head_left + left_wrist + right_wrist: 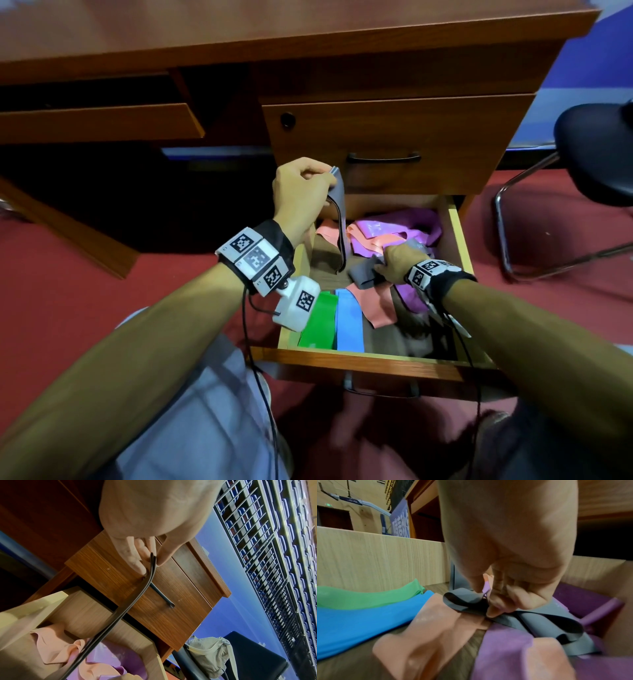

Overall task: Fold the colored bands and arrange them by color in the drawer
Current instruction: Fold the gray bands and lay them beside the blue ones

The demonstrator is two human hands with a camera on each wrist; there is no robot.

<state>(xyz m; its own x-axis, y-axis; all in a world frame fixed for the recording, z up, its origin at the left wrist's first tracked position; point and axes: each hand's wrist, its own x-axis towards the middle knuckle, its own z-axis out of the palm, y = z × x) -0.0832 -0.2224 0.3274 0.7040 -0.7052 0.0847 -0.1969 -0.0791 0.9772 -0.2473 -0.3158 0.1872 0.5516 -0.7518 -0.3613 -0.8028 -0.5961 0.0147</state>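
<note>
My left hand (301, 192) pinches one thin grey rubber band (337, 219) above the open wooden drawer (460, 236), letting it hang straight for folding. My right hand (399, 262), fingers curled, grips a second grey band (539, 620) inside the drawer, probably gathering the greys.

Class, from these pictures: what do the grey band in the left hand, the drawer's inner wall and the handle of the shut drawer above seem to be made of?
Grey band: thin, matte, probably rubber or latex; it hangs limp from the left hand.
Drawer's inner wall: pale board with printed-looking grain, likely laminate.
Handle: dark, slim, slightly glossy bar, probably metal.
</note>
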